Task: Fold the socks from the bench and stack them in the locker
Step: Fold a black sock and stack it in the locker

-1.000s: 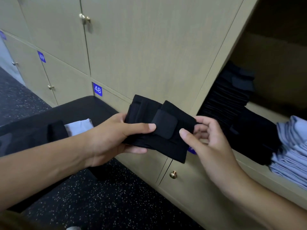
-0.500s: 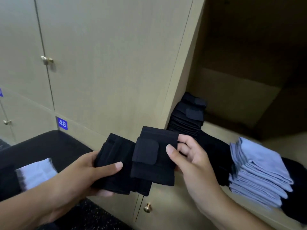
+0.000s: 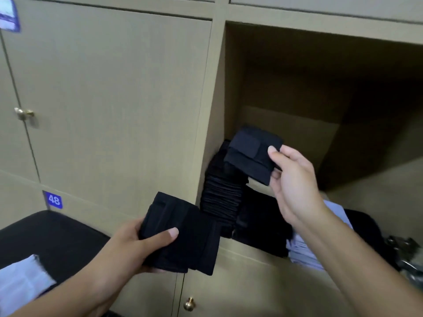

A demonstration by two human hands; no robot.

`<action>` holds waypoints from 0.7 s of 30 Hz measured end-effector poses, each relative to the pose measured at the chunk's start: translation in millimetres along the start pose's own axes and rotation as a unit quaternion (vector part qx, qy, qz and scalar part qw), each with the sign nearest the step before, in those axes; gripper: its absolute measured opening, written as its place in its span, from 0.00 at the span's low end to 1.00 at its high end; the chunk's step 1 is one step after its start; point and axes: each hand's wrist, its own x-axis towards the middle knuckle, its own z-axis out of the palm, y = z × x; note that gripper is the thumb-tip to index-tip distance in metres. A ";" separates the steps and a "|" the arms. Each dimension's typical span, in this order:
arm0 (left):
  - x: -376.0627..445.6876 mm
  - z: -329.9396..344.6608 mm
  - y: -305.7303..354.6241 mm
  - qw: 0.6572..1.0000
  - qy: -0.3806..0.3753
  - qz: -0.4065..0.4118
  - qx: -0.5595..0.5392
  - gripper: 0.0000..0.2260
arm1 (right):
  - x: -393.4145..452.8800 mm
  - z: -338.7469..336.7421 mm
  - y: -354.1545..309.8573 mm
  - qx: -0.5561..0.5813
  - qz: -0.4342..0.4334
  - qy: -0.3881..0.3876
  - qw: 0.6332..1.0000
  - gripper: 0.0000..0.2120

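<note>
The folded black sock [image 3: 253, 154] is soft, light and prone to unfolding; judged best pinched across its layered edge. The right hand [image 3: 295, 179] pinches it there, above the black sock stack [image 3: 220, 197] inside the open locker [image 3: 297, 124]. The left hand [image 3: 128, 245] grips further folded socks [image 3: 185, 232] below, outside the locker.

Readable only: "48" in white on a small blue label [image 3: 52, 199] fixed to a closed locker door [image 3: 109, 106].
</note>
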 end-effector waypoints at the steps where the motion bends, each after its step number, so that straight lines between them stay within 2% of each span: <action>1: 1.8 2.8 0.1 1.000 -0.004 0.000 -0.002 0.12 | 13.0 -0.3 -5.5 0.007 0.006 0.011 1.000 0.09; 5: 8.4 17.5 -4.0 1.000 -0.014 -0.003 -0.010 0.10 | 72.6 0.5 -10.0 0.001 0.058 0.037 0.998 0.05; 7: 10.8 23.3 -6.6 1.000 -0.030 -0.001 -0.007 0.11 | 101.4 2.3 -8.6 -0.028 0.081 0.037 0.996 0.08; 9: 12.6 26.8 -8.0 0.999 -0.052 0.005 -0.007 0.15 | 124.2 4.7 -6.8 -0.083 0.097 0.046 0.991 0.11; 11: 13.3 29.6 -7.1 0.998 -0.062 0.009 -0.016 0.20 | 140.6 8.0 -6.0 -0.145 0.115 0.047 0.982 0.10; 15: 14.4 31.8 -5.7 0.998 -0.042 0.001 -0.039 0.11 | 160.2 10.4 0.9 -0.263 0.148 0.033 0.953 0.13; 18: 16.2 30.7 -7.6 0.999 -0.040 0.011 -0.020 0.13 | 168.5 9.7 7.9 -0.286 0.164 0.030 0.944 0.14; 21: 17.0 29.5 -8.9 0.999 -0.037 0.008 -0.020 0.11 | 171.9 11.4 11.6 -0.280 0.178 0.025 0.943 0.09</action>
